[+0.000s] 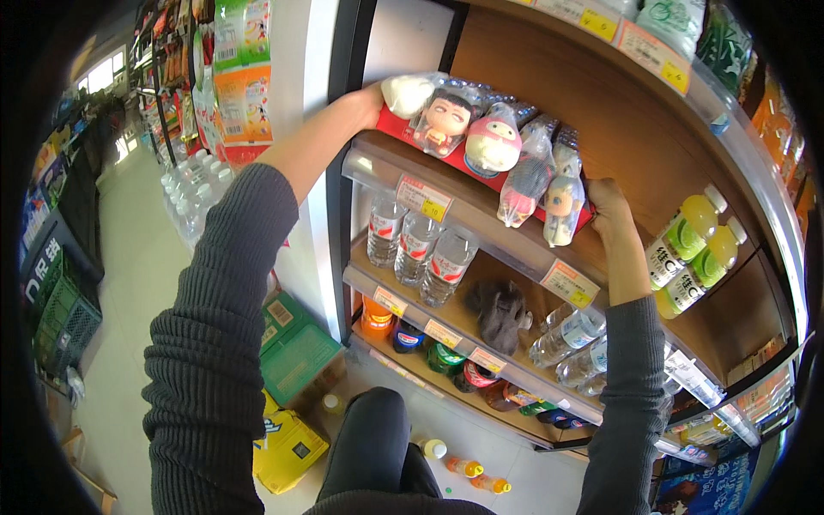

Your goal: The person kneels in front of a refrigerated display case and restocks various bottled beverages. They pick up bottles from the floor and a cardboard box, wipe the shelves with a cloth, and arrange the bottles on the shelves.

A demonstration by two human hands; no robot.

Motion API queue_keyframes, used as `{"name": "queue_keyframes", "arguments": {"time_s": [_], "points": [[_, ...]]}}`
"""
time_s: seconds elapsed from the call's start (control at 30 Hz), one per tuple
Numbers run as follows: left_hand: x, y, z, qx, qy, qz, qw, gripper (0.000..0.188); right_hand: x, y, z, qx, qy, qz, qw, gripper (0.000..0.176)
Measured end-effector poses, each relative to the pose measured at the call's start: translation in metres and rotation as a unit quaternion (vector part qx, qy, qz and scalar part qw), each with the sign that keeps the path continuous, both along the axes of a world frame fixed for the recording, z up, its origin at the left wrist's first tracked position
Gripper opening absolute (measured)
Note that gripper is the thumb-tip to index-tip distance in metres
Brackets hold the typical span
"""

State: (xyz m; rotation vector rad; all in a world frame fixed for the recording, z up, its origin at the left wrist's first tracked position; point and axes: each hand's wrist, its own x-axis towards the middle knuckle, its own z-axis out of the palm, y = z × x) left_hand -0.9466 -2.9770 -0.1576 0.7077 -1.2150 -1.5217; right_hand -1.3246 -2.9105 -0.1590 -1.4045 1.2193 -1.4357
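My left hand (370, 106) grips the left end of a red display box (398, 127), its fingertips hidden behind it. At the opposite end, my right hand (606, 196) has hold of the box's right side. Several plastic-wrapped toy figures line the box's front, among them a black-haired doll (449, 119), a round pink-and-white figure (494, 145) and a doll in a clear bag (564, 196). The box is at the front of a brown wooden shelf (618, 145); whether it rests fully on the board I cannot tell.
Two yellow drink bottles (685, 244) stand right on this shelf. Below are water bottles (415, 248), a dark cloth-like item (502, 315) and soda bottles (444, 357). Floor items include a green carton (299, 347), a yellow package (290, 447) and orange bottles (476, 473) near my knees.
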Motion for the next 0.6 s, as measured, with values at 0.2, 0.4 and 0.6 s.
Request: {"name": "queue_keyframes", "arguments": {"time_s": [0.2,0.4,0.6], "points": [[-0.008,0.022,0.012,-0.076,-0.167,0.060,0.981,0.039,0.000,0.000,-0.002,0.044,-0.040,-0.015,0.998,0.030],[-0.007,0.077,0.050,-0.184,-0.280,0.235,0.913,0.070,0.013,0.048,0.010,0.047,-0.117,0.062,0.990,0.029],[-0.017,0.098,0.000,-0.232,-0.380,0.256,0.858,0.072,0.060,0.084,0.026,0.068,-0.118,-0.002,0.991,0.037]]}}
